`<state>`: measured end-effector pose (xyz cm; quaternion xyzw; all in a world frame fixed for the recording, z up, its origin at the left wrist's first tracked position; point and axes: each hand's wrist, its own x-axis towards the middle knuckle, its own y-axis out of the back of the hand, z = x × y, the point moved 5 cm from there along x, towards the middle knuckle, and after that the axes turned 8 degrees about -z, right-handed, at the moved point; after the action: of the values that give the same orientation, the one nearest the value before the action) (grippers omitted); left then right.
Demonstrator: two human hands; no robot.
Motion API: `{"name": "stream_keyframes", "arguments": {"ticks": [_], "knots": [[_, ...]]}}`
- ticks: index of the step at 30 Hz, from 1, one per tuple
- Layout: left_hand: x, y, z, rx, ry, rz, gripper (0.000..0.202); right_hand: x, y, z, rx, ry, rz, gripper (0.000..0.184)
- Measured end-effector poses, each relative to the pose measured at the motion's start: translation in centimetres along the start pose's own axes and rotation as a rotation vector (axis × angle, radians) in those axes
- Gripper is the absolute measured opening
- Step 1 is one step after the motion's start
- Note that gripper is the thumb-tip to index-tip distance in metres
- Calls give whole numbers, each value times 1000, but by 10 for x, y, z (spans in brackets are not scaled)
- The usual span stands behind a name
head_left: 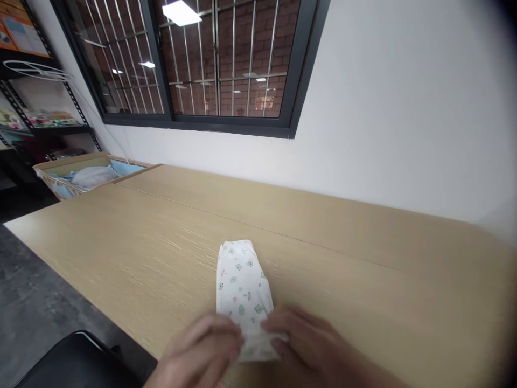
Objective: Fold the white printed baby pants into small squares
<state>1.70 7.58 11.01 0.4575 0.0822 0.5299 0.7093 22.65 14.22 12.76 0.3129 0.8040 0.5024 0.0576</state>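
Observation:
A white piece of cloth (242,280) with small green and pink prints lies folded into a long, narrow shape on the wooden table (133,242). It looks like a small folded garment, perhaps baby trousers, though its exact kind cannot be told. At its near left edge, my left hand (204,345) has its fingers closed on the cloth, smeared by motion. Opposite it, my right hand (307,339) pinches the near right part, where the fabric is turned up in a fold. The fingertips partly cover this near end.
A baby cot or crate-like bin (52,180) holding blue and white cloth adjoins the table's far left end. Behind the table rise a white wall (383,118) and a barred window (226,64). Shelving (60,129) stands far left; a black chair (76,361) sits at the front left.

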Motion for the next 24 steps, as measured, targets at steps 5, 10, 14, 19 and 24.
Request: {"name": "stream_keyframes", "arguments": {"ticks": [5, 10, 14, 19, 24], "knots": [[70, 31, -46, -30, 61, 187, 16, 65, 18, 36, 218, -106, 220, 14], [125, 24, -113, 75, 267, 153, 19, 126, -9, 107, 300, -308, 280, 23], [140, 14, -134, 147, 280, 125, 21, 151, -31, 148, 231, -385, 239, 25], [102, -14, -84, 231, 218, 101, 28, 145, -30, 137, 134, -367, 306, 35], [41, -65, -31, 428, 61, 28, 36, 125, -34, 53, 31, 93, -72, 48]]}}
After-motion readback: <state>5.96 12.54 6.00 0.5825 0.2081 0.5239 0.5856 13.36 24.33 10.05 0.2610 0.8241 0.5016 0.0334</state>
